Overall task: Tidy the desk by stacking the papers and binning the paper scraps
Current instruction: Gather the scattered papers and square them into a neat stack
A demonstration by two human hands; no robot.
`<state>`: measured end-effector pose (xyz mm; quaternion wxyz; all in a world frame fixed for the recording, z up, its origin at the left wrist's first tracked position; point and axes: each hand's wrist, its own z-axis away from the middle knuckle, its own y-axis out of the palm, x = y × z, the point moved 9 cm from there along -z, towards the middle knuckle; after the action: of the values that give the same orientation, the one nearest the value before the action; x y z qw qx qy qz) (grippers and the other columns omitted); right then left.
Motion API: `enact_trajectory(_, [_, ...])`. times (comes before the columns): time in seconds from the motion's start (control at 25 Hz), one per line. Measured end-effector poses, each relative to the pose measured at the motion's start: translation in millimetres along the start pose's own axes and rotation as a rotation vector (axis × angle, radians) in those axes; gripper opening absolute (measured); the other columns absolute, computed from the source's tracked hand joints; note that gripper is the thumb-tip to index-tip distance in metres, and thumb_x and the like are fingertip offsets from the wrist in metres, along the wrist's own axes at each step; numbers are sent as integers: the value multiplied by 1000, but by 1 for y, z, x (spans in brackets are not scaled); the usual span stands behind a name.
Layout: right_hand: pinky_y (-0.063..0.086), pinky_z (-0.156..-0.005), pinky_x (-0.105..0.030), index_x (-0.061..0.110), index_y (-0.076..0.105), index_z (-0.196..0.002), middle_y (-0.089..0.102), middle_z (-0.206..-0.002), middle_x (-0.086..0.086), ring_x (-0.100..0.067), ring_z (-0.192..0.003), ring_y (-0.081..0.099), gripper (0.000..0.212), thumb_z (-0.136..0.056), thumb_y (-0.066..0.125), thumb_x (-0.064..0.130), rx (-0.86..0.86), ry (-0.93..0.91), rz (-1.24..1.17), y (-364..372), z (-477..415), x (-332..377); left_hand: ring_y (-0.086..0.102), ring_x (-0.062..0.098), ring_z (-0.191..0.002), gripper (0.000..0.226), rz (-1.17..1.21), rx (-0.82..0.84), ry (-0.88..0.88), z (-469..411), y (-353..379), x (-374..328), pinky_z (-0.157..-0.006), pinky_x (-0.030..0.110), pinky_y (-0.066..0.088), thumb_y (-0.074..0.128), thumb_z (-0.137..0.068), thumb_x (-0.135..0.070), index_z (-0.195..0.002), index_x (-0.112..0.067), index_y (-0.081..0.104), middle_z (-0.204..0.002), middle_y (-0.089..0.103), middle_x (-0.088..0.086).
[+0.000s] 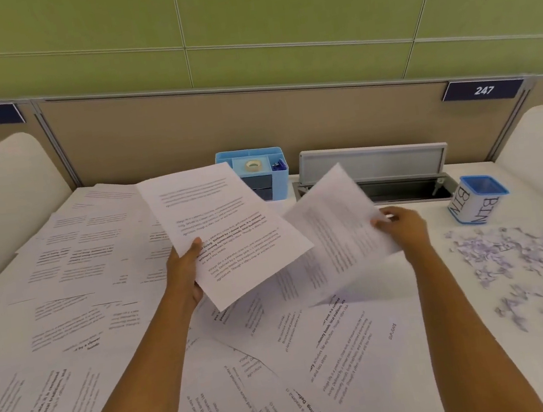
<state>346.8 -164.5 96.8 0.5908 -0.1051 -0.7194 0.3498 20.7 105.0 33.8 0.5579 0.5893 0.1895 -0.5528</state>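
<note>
The small white square tub with a blue rim and "BIN" lettered on its sides (478, 201) stands upright on the white desk (453, 289). Just in front of the tub, a loose drift of tiny torn white paper scraps (525, 258) spreads toward the desk's right edge. Close to the left of the tub, the right hand (402, 226) curls its fingers round the right edge of a blurred printed white sheet (335, 228), held tilted above the desk. Further left of the tub, the left hand (187, 268) pinches the lower left edge of a second printed white sheet (220, 223), thumb on top and fingers beneath. This page is lifted and slanted, and its lower right corner crosses the blurred sheet's left edge. Far left of the tub and in front of it, overlapping printed white papers (74, 266) cover the desk at mixed angles out to its left and near edges. Behind and left of the tub a grey metal cable flap (373, 166) stands open. Further left again is a light blue plastic organiser (256, 176) holding a tape roll (253, 165). Bare desktop shows in the strip between the tub, the right hand and the scraps.
</note>
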Motion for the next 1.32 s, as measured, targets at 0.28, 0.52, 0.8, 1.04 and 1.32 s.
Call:
enact_trajectory(0.28, [54,-77,-28,6,59,-111,63,-109,-11,-21,-88,61,23,-88,59,6,-152,58,-762,-56,21,35,62,20,-94,39,45,-150,-8,9,-25,32,-67,36,56,53,-94,-11,-132,-19,49,-124,59,8])
enact_trajectory(0.52, [49,-66,-31,8,49,-122,60,-118,-16,-25,-92,57,40,-84,57,-2,26,325,-799,75,74,17,62,27,-101,44,-4,-72,-109,29,-2,70,-72,39,55,51,-92,-42,-132,-23,48,-119,62,9])
enact_trajectory(0.8, [55,-82,-37,0,47,-121,57,-118,-16,-31,-104,59,39,-83,55,-7,326,539,-771,168,136,-5,63,27,-100,51,-142,-47,-130,29,8,78,-79,42,55,45,-87,-59,-128,-29,49,-114,65,4])
enact_trajectory(1.04, [58,-75,-31,1,54,-115,64,-108,-13,-24,-86,65,35,-93,56,29,502,354,-515,142,116,1,58,27,-104,42,-144,-62,-88,18,-2,75,-85,41,49,50,-96,-9,-137,-17,45,-128,58,10])
enact_trajectory(1.32, [35,-105,-42,8,30,-137,34,-137,-12,-30,-131,32,92,-69,77,48,555,111,725,80,91,-62,61,24,-97,39,-18,-6,-87,17,-4,68,-76,40,52,49,-96,-15,-135,-19,46,-123,59,9])
